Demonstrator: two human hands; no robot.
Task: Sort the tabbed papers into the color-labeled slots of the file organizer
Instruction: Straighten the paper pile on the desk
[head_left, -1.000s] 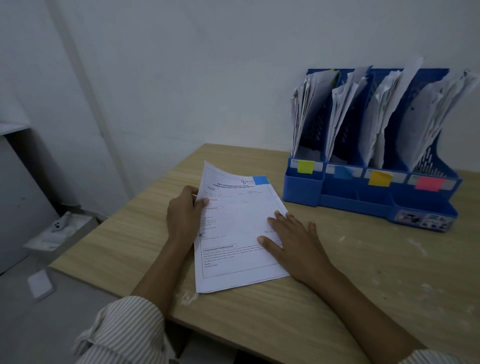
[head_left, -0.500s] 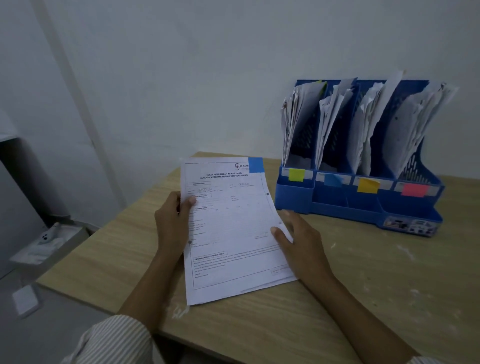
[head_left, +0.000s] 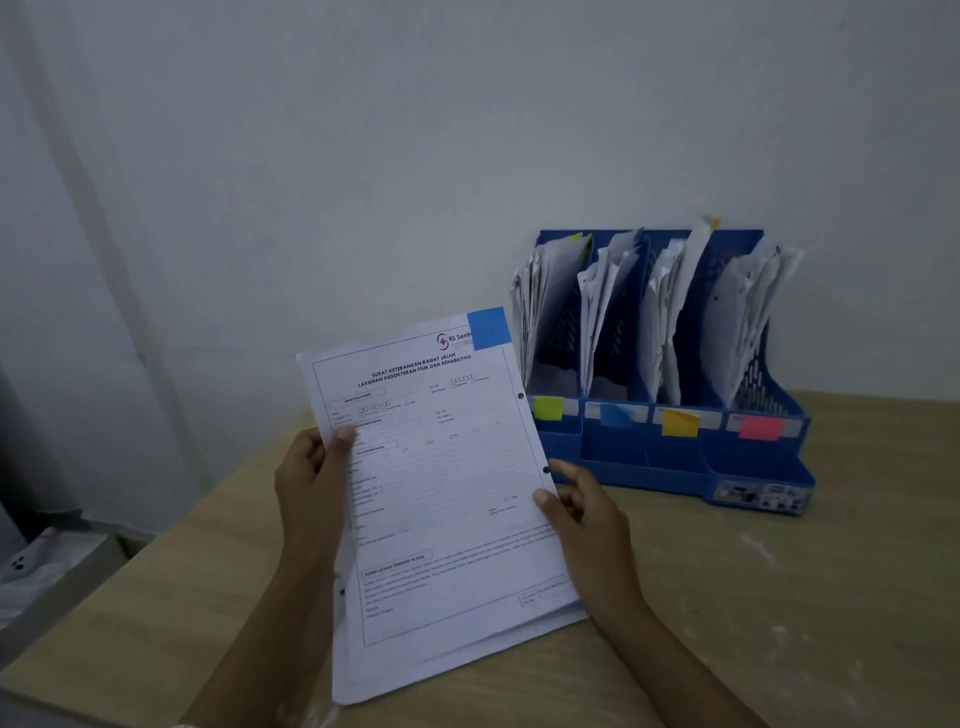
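At the frame centre, my left hand (head_left: 311, 483) and right hand (head_left: 587, 525) are pinching the blue-tabbed papers (head_left: 447, 499) above the bench (head_left: 779, 597).

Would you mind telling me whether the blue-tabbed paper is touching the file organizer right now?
Cannot tell. In the head view the blue-tabbed paper, gripped by the left hand and right hand, overlaps the file organizer in the image, hiding any gap.

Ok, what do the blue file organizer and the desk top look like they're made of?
File organizer: apparently molded plastic, smooth and slightly glossy, with perforated grid side walls. Desk top: light wood-grain surface, matte, likely laminate rather than solid wood; whitish smears mark it.
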